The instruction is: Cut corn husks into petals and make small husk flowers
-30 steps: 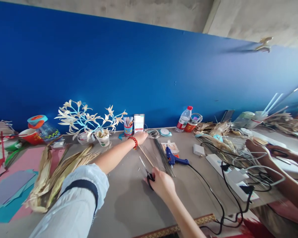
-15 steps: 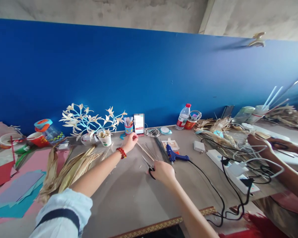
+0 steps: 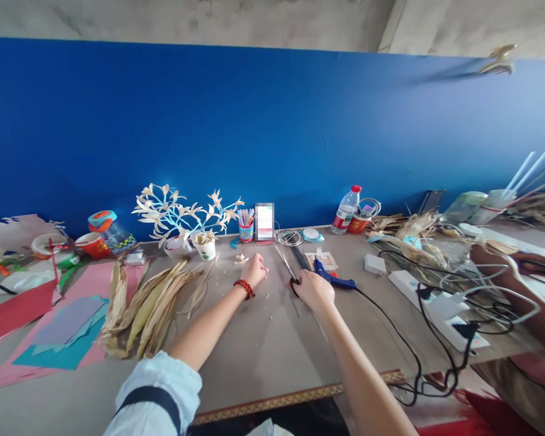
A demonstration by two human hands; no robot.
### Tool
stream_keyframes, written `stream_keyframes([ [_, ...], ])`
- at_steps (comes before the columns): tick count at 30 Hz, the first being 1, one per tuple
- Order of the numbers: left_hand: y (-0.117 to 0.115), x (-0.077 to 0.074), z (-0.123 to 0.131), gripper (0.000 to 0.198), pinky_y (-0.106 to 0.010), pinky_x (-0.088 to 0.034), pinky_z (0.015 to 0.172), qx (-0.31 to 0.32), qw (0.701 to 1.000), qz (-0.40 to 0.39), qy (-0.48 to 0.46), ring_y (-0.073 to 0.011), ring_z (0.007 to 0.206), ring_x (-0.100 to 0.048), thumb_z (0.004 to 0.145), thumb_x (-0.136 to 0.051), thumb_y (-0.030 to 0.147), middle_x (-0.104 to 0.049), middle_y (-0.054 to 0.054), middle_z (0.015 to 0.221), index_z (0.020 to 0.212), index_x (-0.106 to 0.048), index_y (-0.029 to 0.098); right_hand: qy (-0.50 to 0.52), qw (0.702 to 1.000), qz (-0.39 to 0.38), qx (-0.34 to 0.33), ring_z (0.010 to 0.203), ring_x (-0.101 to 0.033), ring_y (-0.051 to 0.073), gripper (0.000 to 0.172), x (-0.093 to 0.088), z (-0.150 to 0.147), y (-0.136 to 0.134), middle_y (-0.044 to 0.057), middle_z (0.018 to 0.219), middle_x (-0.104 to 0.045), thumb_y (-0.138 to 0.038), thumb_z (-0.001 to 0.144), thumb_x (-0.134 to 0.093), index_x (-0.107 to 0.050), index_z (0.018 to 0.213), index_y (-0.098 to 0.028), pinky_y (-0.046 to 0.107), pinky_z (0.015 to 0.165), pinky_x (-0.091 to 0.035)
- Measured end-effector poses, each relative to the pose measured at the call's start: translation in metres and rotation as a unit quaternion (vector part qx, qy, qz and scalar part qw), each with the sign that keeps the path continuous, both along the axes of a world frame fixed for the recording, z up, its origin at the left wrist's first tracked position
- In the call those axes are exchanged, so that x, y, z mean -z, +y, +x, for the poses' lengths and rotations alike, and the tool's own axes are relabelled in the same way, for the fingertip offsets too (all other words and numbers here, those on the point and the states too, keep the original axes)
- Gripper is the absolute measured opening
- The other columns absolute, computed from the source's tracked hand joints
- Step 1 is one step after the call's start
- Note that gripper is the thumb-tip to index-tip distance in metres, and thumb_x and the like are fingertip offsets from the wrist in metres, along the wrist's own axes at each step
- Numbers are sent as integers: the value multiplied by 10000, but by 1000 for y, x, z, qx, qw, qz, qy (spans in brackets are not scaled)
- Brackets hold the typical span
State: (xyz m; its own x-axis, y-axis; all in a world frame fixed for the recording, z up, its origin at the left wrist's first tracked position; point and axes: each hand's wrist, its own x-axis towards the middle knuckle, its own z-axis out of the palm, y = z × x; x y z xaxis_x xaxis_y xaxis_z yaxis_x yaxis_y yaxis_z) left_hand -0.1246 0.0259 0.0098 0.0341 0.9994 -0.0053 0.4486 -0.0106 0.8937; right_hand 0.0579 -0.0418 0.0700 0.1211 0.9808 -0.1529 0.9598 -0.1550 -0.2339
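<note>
My right hand (image 3: 316, 290) is closed round the black handles of a pair of scissors (image 3: 294, 286). Their narrow blades point away from me, low over the table. Left of it, my left hand (image 3: 255, 272), with a red bead bracelet on the wrist, has its fingers curled in; what they hold, if anything, is too small to tell. A small pale husk piece (image 3: 241, 259) lies just beyond that hand. Right beside my right hand are a blue glue gun (image 3: 333, 277) and a bundle of dark wires (image 3: 301, 257).
Dried corn husks (image 3: 157, 303) and coloured paper (image 3: 68, 333) lie at left. Husk flowers in a white cup (image 3: 205, 248), a phone (image 3: 264, 221) and a bottle (image 3: 346, 212) stand along the blue wall. A power strip (image 3: 413, 297) with cables is at right, near another person's hands (image 3: 490, 272).
My view has shifted a little to the left. My left hand has drawn back from near the phone, and the pale husk piece now shows beside it. My right hand still holds the scissors.
</note>
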Motion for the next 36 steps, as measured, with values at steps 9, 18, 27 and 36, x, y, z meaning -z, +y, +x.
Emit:
stream_keyframes([
  [9,-33,-13,-3,245,-175,-350,438,11,981,-45,-188,-92,536,-584,873,-568,395,-637,-22,739,840,-637,163,138,987,78,-18,639,-613,176,362,23,-21,-36,34,772,-688,-567,765,-641,-528,793,-224,238,510,-294],
  [18,-92,-14,-34,370,-200,-432,514,24,918,-110,-380,-92,570,-574,701,-749,482,-627,-14,745,841,-659,152,312,942,94,-75,537,-543,139,359,42,-74,-37,-3,665,-643,-526,738,-678,-477,758,-229,219,496,-306],
  [27,-106,-28,-47,344,-191,-375,524,57,876,-120,-463,-56,528,-447,668,-813,389,-511,47,610,705,-554,167,709,671,-192,-104,330,-329,57,505,48,-74,-63,-30,541,-610,-702,801,-552,-465,827,-205,183,357,-250],
  [36,-96,-37,-70,301,-212,-336,482,3,887,-124,-445,-75,541,-464,614,-809,330,-554,2,659,719,-586,157,715,654,-198,-147,294,-263,41,526,43,-72,-72,-65,464,-554,-713,790,-574,-388,753,-222,173,333,-226],
])
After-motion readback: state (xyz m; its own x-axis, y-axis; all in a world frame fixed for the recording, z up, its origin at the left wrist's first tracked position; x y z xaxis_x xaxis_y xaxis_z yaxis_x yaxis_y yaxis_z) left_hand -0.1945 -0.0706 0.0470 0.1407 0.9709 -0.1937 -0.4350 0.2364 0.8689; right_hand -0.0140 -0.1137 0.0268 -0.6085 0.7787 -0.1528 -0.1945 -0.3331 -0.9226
